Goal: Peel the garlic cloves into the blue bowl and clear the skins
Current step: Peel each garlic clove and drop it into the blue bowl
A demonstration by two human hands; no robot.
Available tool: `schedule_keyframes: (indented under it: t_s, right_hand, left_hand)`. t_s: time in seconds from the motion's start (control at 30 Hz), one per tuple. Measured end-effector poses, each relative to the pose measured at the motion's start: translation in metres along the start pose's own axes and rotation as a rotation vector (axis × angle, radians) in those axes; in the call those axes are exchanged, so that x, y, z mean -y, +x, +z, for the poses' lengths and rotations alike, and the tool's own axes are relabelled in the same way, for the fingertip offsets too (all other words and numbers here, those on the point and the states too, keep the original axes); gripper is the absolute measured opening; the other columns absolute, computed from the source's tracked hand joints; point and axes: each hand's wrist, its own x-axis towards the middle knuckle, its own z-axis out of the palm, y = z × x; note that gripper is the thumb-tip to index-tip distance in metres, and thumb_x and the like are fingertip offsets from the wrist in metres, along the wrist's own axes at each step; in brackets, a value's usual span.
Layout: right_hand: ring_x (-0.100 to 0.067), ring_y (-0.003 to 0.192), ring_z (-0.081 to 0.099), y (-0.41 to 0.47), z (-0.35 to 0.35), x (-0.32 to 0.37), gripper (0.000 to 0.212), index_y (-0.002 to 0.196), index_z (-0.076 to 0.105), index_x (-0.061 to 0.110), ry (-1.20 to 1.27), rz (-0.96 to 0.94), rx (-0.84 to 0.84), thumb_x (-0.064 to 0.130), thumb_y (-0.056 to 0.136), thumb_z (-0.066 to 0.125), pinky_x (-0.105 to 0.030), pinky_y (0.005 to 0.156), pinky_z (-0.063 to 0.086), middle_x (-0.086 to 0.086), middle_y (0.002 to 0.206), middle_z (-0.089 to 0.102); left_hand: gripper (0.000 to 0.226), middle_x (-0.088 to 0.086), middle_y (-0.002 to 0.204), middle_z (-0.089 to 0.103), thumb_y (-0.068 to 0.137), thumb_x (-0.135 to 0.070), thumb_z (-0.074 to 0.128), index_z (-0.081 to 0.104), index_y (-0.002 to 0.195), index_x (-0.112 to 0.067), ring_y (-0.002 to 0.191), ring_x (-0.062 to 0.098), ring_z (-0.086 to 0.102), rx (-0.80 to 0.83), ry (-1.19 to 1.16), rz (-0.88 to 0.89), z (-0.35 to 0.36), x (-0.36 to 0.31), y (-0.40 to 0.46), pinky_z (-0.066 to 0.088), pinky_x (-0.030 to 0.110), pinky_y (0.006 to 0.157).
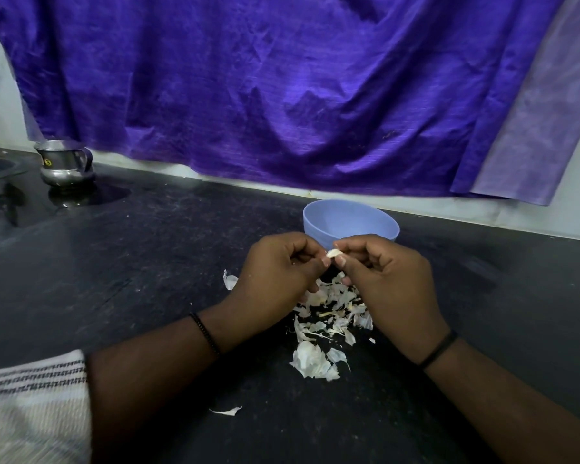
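A dark speckled bench [147, 262] meets a pale wall [0, 105] draped with purple cloth [281, 95]; a steel jug [64, 165] stands far left.

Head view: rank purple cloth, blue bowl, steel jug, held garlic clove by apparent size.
1. purple cloth
2. blue bowl
3. steel jug, somewhat smaller than the bowl, but farther off, so unsure
4. garlic clove

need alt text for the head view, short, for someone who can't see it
Two hands, left hand and right hand, pinch one garlic clove between them above a pile of skins on a black counter. A blue bowl sits just behind, below a purple cloth.
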Motion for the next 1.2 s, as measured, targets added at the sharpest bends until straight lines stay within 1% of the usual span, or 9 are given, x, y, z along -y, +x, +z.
schedule_keyframes:
  t_s: [0.2,0.4,0.5,0.63,0.77,0.87,0.93,1.03,1.2]
  right_hand:
    - [0.001,0.076,0.07,-0.001,0.0,0.006,0.014,0.094,0.077,0.014,-0.018,-0.004,0.008,0.009,0.081,0.079,-0.012,0.072,0.054,0.009,0.081,0.075]
    - [0.002,0.073,0.069,0.0,0.0,0.005,0.012,0.093,0.077,0.014,-0.006,0.03,-0.006,0.008,0.083,0.077,-0.01,0.068,0.052,0.009,0.079,0.075]
    - [0.003,0.073,0.069,-0.001,-0.001,0.006,0.01,0.092,0.077,0.014,-0.031,0.018,-0.02,0.008,0.083,0.077,-0.009,0.068,0.051,0.011,0.078,0.074]
    - [0.003,0.074,0.068,-0.002,0.0,0.009,0.009,0.091,0.076,0.013,-0.071,-0.016,-0.001,0.008,0.083,0.077,-0.007,0.068,0.05,0.01,0.079,0.073]
    - [0.001,0.075,0.069,-0.002,0.001,0.007,0.009,0.091,0.076,0.012,-0.072,-0.019,0.013,0.007,0.083,0.077,-0.009,0.069,0.052,0.009,0.079,0.074]
    - [0.0,0.074,0.069,-0.002,0.001,0.008,0.009,0.09,0.075,0.013,-0.039,0.008,0.02,0.008,0.083,0.078,-0.013,0.069,0.054,0.008,0.079,0.074]
    - [-0.006,0.071,0.07,-0.001,0.001,0.007,0.009,0.089,0.075,0.014,0.013,0.08,0.015,0.009,0.082,0.078,-0.022,0.069,0.058,0.005,0.077,0.074]
    - [-0.025,0.067,0.07,0.002,0.0,0.008,0.007,0.087,0.073,0.013,0.22,0.265,0.009,0.006,0.084,0.075,-0.039,0.069,0.06,-0.006,0.077,0.075]
    - [-0.009,0.07,0.066,0.002,-0.001,0.012,0.007,0.091,0.075,0.01,0.373,0.357,0.097,0.005,0.085,0.073,-0.024,0.061,0.053,-0.002,0.087,0.077]
  left_hand:
    - [0.003,0.002,0.072,0.073,0.088,-0.011,0.073,0.075,0.086,-0.013,0.057,0.016,0.069,-0.096,0.041,0.058,-0.001,0.0,0.002,0.059,0.034,0.056]
    - [0.002,0.004,0.073,0.072,0.087,-0.012,0.074,0.074,0.086,-0.014,0.057,0.017,0.068,-0.073,0.005,0.044,-0.001,0.0,0.002,0.058,0.041,0.055]
    - [0.005,-0.001,0.072,0.072,0.087,-0.012,0.074,0.076,0.086,-0.016,0.061,0.015,0.069,-0.085,0.085,0.091,-0.001,0.001,0.002,0.059,0.032,0.057]
    - [0.004,-0.007,0.068,0.069,0.085,-0.013,0.075,0.075,0.083,-0.016,0.056,0.002,0.061,-0.101,0.185,0.16,-0.004,-0.001,0.003,0.049,0.016,0.054]
    - [0.008,-0.011,0.064,0.064,0.083,-0.01,0.074,0.072,0.08,-0.017,0.053,-0.001,0.055,-0.06,0.19,0.163,-0.005,-0.001,0.004,0.044,0.013,0.053]
    - [0.012,-0.007,0.064,0.062,0.082,-0.009,0.076,0.067,0.081,-0.018,0.054,0.006,0.056,-0.02,0.121,0.136,-0.004,0.002,0.005,0.05,0.025,0.05]
    - [0.015,-0.002,0.069,0.063,0.083,-0.01,0.077,0.065,0.086,-0.018,0.057,0.017,0.058,0.014,0.05,0.122,-0.004,0.003,0.005,0.052,0.036,0.051]
    - [0.016,0.005,0.075,0.062,0.087,-0.005,0.073,0.066,0.095,-0.017,0.056,0.02,0.059,0.038,-0.097,0.067,-0.004,0.003,0.006,0.051,0.035,0.047]
    - [0.01,0.01,0.074,0.07,0.086,-0.005,0.073,0.075,0.096,-0.006,0.055,0.018,0.06,0.023,-0.245,-0.033,-0.003,0.004,0.005,0.051,0.03,0.046]
